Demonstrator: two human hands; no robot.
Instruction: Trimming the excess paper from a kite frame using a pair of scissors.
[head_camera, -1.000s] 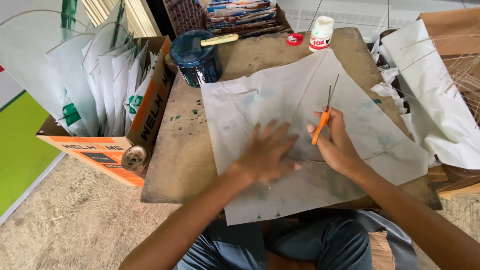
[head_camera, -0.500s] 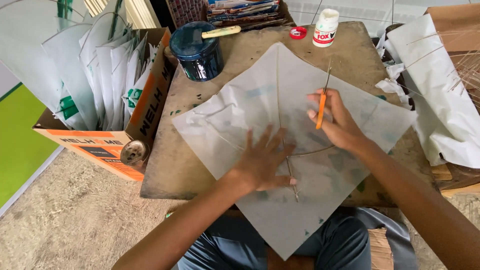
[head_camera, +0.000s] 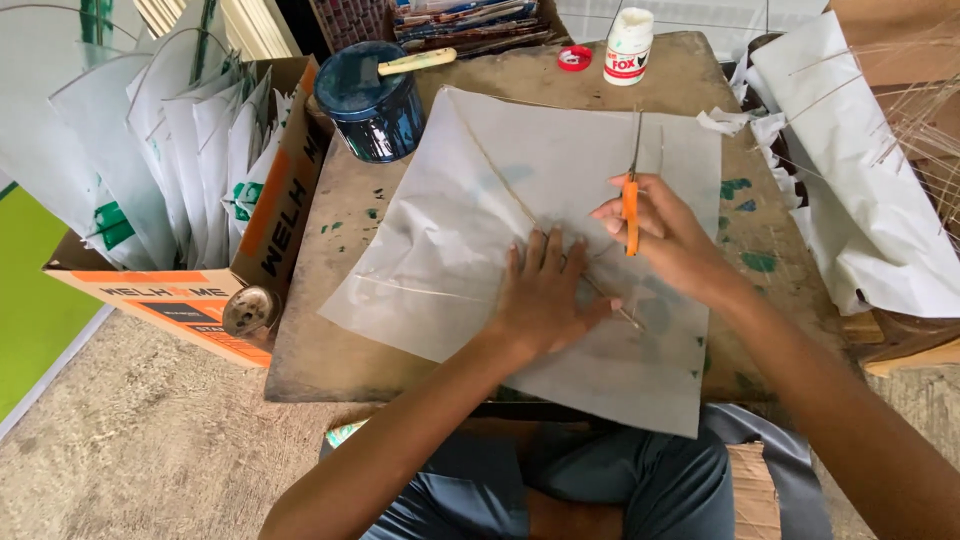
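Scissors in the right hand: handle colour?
Orange. The scissors have an orange handle and thin metal blades, held in the right hand; the head view shows it clearly.

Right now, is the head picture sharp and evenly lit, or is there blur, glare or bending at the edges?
Head view: soft even daylight, only faint shadows under the left hand on the thin white paper sheet; the right hand and orange-handled scissors look sharp, no motion blur; no strong glare; the wide lens bends the orange cardboard box and worn wooden table edges.

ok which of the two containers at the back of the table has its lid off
The small white glue bottle: its red cap lies beside it on the table. The dark blue tin is shut, a brush across its lid.
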